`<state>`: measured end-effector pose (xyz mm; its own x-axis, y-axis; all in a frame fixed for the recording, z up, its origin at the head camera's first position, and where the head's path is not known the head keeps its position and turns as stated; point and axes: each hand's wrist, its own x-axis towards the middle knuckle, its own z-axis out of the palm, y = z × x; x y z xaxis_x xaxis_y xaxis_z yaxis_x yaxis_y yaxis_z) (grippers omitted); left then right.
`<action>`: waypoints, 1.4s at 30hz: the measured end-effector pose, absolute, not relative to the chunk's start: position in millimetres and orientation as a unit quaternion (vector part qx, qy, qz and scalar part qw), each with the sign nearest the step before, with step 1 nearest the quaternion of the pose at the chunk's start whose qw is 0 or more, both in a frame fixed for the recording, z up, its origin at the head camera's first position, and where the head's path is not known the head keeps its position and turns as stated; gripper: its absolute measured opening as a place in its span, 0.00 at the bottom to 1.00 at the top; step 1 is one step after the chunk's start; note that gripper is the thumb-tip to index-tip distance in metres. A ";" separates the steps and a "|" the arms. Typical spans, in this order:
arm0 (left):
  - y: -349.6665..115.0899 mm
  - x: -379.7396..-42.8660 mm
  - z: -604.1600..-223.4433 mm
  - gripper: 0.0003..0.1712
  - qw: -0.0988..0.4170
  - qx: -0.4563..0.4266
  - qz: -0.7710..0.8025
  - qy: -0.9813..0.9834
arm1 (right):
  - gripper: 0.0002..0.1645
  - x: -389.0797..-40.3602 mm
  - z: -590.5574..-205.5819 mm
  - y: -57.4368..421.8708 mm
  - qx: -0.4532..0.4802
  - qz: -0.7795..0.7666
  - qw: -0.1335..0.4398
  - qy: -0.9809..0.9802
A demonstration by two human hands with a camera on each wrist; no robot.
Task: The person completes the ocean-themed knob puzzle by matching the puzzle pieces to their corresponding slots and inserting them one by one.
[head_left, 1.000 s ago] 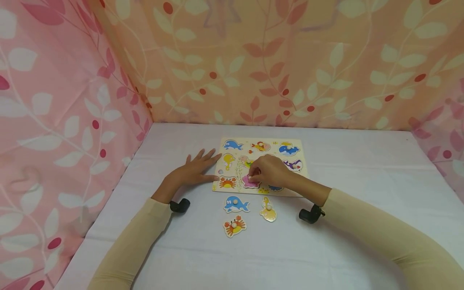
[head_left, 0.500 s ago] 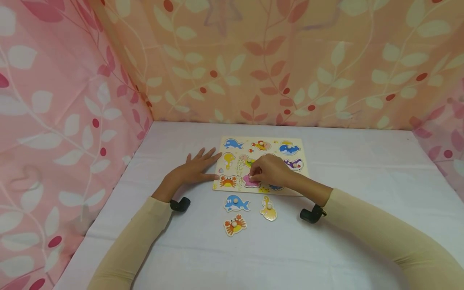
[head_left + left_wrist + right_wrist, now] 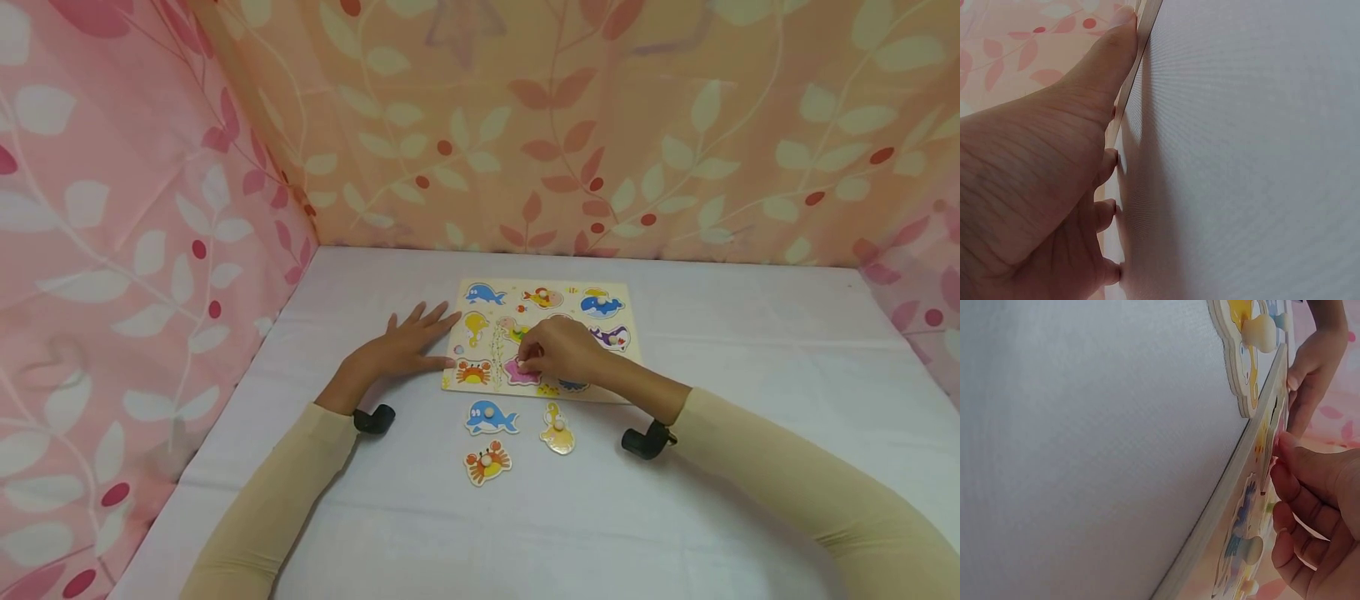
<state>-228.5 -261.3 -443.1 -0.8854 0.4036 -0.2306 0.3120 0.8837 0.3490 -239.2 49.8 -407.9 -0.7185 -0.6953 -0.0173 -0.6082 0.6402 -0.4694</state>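
Observation:
My right hand [image 3: 566,350] pinches the knob of a pink puzzle piece [image 3: 517,373] at the bottom middle of the wooden puzzle board [image 3: 540,392]. In the right wrist view, thumb and index finger meet at the knob, and the piece's edge stands a little proud of the board. My left hand [image 3: 401,343] lies with spread fingers at the board's left side, its thumb and fingertips at the edge. Printed dolphin, seahorse and crab pictures show down the board's left column. Fish, whale and orca pieces with knobs sit elsewhere on it; my right hand hides part of the middle.
In front of the board lie a blue dolphin piece [image 3: 491,417], a yellow seahorse piece [image 3: 557,429] and an orange crab piece [image 3: 487,462], all knob up. The white-covered table [image 3: 720,517] is bounded by leaf-patterned cloth [image 3: 570,125] at the back and sides.

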 end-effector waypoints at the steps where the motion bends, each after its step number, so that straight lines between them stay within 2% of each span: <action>1: -261.2 -228.6 -443.0 0.54 0.150 0.187 0.153 0.959 | 0.05 -239.2 -408.1 49.8 -0.361 -0.221 0.098 0.901; 30: -260.0 -227.5 -440.6 0.53 0.149 0.187 0.146 0.960 | 0.05 -236.9 -412.9 49.6 -0.334 -0.225 0.092 0.911; 37: -260.1 -227.3 -441.8 0.54 0.152 0.184 0.155 0.959 | 0.08 -226.3 -400.1 54.9 -0.337 -0.224 0.067 0.912; 42: -260.3 -226.4 -442.1 0.54 0.153 0.181 0.153 0.959 | 0.08 -213.1 -392.4 61.9 -0.332 -0.236 0.079 0.910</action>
<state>-226.4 -260.3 -442.1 -0.8878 0.3935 -0.2387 0.3001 0.8881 0.3480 -213.1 61.9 -392.4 -0.7670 -0.6416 0.0123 -0.5668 0.6684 -0.4817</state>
